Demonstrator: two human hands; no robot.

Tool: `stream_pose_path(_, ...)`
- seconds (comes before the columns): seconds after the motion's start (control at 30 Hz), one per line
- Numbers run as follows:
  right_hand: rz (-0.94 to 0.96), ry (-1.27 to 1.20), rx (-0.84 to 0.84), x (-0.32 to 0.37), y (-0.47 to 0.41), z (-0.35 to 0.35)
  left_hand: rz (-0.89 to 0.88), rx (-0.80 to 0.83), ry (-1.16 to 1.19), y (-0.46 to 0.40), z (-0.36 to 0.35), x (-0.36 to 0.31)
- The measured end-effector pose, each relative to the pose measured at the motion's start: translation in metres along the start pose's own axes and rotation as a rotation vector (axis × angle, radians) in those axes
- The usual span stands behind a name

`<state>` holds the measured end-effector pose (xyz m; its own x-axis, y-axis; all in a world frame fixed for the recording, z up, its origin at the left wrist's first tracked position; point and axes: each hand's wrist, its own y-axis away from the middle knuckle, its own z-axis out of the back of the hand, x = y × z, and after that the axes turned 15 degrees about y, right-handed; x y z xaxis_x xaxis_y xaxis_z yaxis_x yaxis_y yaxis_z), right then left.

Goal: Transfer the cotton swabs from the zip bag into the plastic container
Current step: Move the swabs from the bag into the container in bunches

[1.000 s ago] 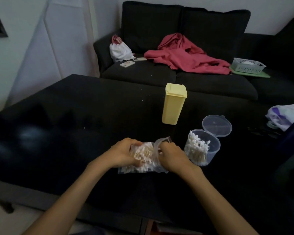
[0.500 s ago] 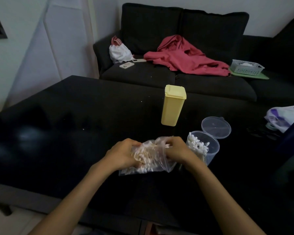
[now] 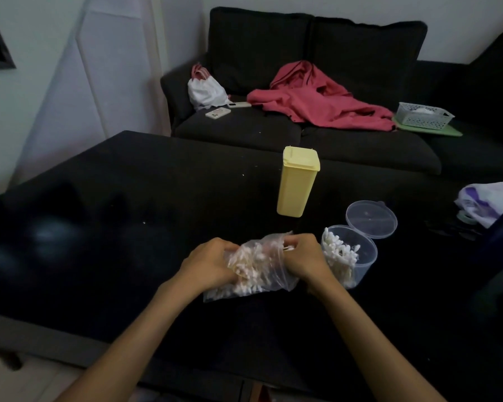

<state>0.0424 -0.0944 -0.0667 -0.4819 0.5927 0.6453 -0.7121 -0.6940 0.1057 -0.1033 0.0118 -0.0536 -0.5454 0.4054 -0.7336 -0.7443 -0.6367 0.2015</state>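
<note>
I hold the zip bag (image 3: 256, 268) with both hands, and it sits on the black table (image 3: 105, 216) right in front of me. My left hand (image 3: 208, 264) grips the left end of the bag, fingers curled around the plastic. My right hand (image 3: 302, 256) is at the right end of the bag, at its open mouth, and its fingers pinch a small bunch of cotton swabs (image 3: 288, 248) (I can see only their stick ends poking out past my fingers).

The plastic container (image 3: 357, 256) is the thing that matters now. It stands just beside the bag, on the bag's right side, almost touching my right hand. So my right hand is the near one, and my left hand is on the far side of the bag from it. The container is open, and its round lid (image 3: 370, 219) hangs off its back edge. It already has swabs standing in it, leaning toward the bag side.

The swabs in the bag lie in a messy heap. The bunch I pinch looks to point sideways, toward the container. I think the next move is short: pull the bunch out of the bag, move it right, then tip it up so the sticks go in standing.

A tall yellow box (image 3: 298, 181) stands behind the bag, well apart from it.
</note>
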Motion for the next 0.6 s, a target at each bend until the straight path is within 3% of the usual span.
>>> stream_pose_path(0.2,0.063,-0.324,0.095,0.007,0.011,0.02,0.085,-0.097,-0.002,-0.003,0.015,0.009)
stream_pose_path(0.43,0.101,-0.429,0.02,0.016,0.018,0.033,0.157,-0.181,-0.012,-0.01,0.026,0.021)
stream_pose_path(0.5,0.095,-0.448,-0.014,0.014,0.016,0.036,0.103,-0.254,0.022,-0.006,0.028,0.013)
stream_pose_path(0.6,0.069,-0.486,-0.019,0.013,0.014,0.047,-0.156,-0.415,0.13,0.001,0.025,-0.007)
